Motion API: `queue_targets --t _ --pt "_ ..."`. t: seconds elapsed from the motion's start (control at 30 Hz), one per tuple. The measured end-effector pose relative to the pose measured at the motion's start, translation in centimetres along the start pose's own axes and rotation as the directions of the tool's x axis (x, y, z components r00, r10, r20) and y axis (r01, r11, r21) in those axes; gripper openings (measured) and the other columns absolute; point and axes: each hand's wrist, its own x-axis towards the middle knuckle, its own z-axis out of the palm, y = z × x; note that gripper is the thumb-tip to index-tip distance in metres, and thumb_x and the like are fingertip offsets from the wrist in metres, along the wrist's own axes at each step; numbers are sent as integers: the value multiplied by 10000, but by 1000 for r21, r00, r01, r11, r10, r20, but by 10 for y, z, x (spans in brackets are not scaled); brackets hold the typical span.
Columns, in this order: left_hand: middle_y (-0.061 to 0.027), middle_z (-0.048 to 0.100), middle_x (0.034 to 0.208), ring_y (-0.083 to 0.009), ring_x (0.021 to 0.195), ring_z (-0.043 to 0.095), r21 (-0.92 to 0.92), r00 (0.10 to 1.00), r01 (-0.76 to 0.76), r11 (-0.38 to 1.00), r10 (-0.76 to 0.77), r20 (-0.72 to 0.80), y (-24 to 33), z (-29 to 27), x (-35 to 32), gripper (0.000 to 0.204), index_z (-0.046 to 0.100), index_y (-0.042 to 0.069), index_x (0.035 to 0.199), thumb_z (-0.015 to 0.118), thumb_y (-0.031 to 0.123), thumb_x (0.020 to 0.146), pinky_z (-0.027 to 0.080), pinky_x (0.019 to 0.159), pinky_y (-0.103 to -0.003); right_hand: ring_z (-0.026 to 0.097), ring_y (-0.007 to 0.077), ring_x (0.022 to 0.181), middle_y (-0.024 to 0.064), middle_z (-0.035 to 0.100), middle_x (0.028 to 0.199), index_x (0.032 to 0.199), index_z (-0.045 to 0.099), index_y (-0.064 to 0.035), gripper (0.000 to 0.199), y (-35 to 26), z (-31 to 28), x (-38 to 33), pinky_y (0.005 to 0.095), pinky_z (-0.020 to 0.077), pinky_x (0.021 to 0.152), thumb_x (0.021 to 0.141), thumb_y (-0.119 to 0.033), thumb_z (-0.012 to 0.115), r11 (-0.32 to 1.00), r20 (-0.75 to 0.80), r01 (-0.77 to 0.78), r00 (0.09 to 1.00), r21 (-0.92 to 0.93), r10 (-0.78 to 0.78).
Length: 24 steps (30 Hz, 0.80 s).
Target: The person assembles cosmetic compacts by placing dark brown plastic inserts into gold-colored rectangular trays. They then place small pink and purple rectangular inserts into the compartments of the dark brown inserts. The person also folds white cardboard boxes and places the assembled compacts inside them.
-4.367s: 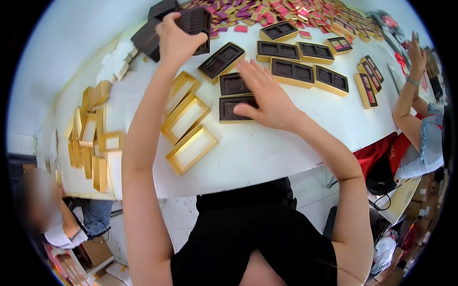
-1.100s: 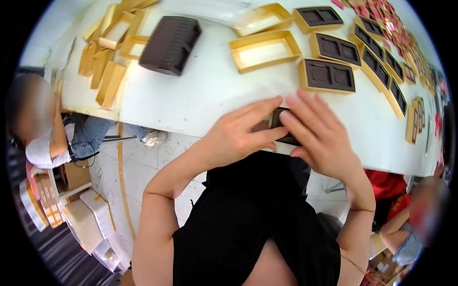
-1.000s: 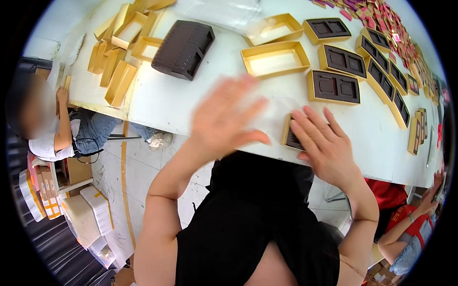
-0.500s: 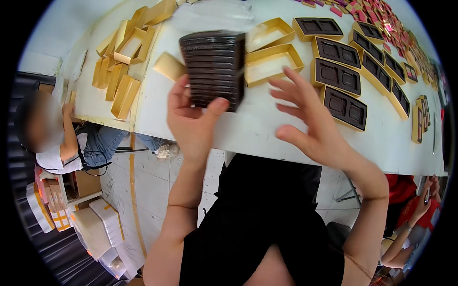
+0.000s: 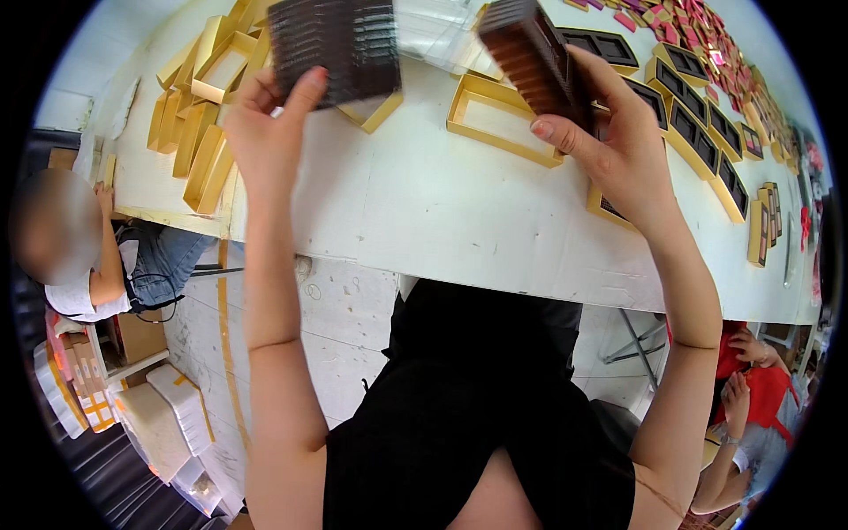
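while the left hand (image 5: 269, 132) clamps a ridged dark-brown plastic tray stack (image 5: 337, 51) and the right hand (image 5: 625, 146) a slimmer brown plastic stack (image 5: 535, 60) above the white counter (image 5: 424, 194), a loose grip could spill either.

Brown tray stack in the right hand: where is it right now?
Head view, top, just right of centre: the brown tray stack is in the right hand, partly hiding an open gold box; the other tray stack is left of it.
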Motion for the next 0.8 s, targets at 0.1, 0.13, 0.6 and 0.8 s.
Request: queue_targets --t 0.1,0.13,0.6,0.8 --pt "-85 739 949 -118 813 657 282 997 -36 959 53 -53 -32 -21 43 419 670 -23 1122 805 264 849 511 771 -268 618 261 856 92 609 897 1225 576 10 621 15 5 7 386 497 755 788 -363 811 684 -29 271 919 -677 -393" --pt "-93 740 962 -130 821 662 396 995 -44 917 78 -68 -34 -22 49 452 661 -18 1152 801 290 852 511 779 -279 606 270 873 90 603 904 1223 574 12 630 19 9 7 393 490 762 782 -372 808 663 -7 281 918 -694 -396" --pt "-132 606 1247 -322 1134 599 -6 572 -454 891 297 765 29 61 -36 718 574 53 1282 884 120 638 488 975 -403 576 330 1088 149 592 1200 1359 535 -91 616 10 17 -27 413 499 923 792 -140 770 825 253 305 946 -476 -204" --pt "-131 636 1224 -283 1143 631 -51 582 -471 881 354 732 22 61 -57 741 552 45 1306 902 115 656 542 961 -360 567 327 1049 132 555 1209 1312 641 -275 646 17 21 -44 415 487 877 723 -25 735 711 263 509 861 -485 -436"
